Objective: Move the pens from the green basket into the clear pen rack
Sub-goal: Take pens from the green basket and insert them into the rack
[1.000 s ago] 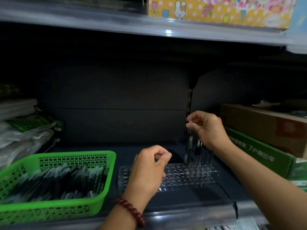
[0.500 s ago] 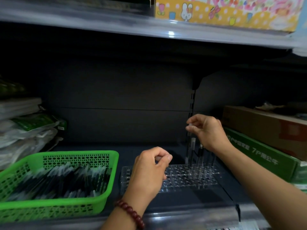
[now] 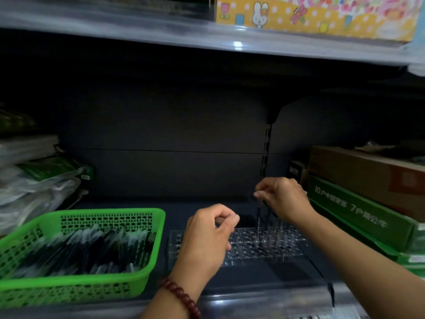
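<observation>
A green basket (image 3: 158, 217) at the left holds several dark pens (image 3: 87, 249) lying flat. To its right the clear pen rack (image 3: 292, 252) lies on the dark shelf, with a few pens upright in its back right holes. My right hand (image 3: 285, 199) is above that corner and pinches the top of one upright pen (image 3: 259, 215) whose lower end is in the rack. My left hand (image 3: 207, 238) hovers over the rack's left part with fingers curled and thumb against forefinger. Whether it holds anything is hidden.
Stacked green and brown cartons (image 3: 358, 203) press close at the right of the rack. Plastic-wrapped packs (image 3: 39, 180) pile up at the left behind the basket. An upper shelf (image 3: 207, 40) hangs overhead. The shelf's front lip (image 3: 253, 302) runs below my wrists.
My right hand has moved down with the pinched pen, sinking it lower toward the rack. My left hand has stayed in place over the rack.
</observation>
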